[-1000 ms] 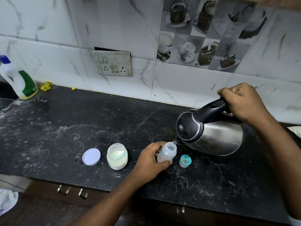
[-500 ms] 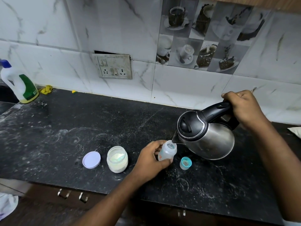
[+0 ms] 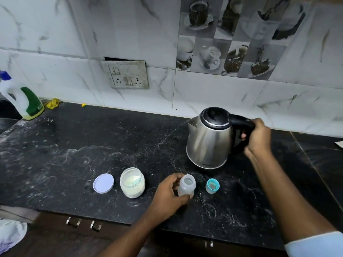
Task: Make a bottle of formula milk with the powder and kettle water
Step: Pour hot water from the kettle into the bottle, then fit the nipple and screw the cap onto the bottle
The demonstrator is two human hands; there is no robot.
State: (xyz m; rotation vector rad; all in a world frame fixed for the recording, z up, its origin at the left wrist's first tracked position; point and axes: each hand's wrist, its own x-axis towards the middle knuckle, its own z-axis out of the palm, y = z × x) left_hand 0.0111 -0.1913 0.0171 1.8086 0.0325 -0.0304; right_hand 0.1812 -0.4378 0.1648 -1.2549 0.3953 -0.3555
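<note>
The left hand [image 3: 169, 193] grips the open bottle [image 3: 187, 187] on the near tabletop [image 3: 74, 145]. The right hand [image 3: 259, 139] holds the upright kettle [image 3: 206, 141] by its handle, farther right. The powder jar [image 3: 132, 183] stands left of the bottle.

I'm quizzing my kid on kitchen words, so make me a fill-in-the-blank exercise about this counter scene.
The right hand grips the kettle by its black ____.
The left hand holds the bottle, with the teal cap to its ____.
The powder jar is ____, its white lid lying beside it.
Missing words: handle; right; open.
</note>
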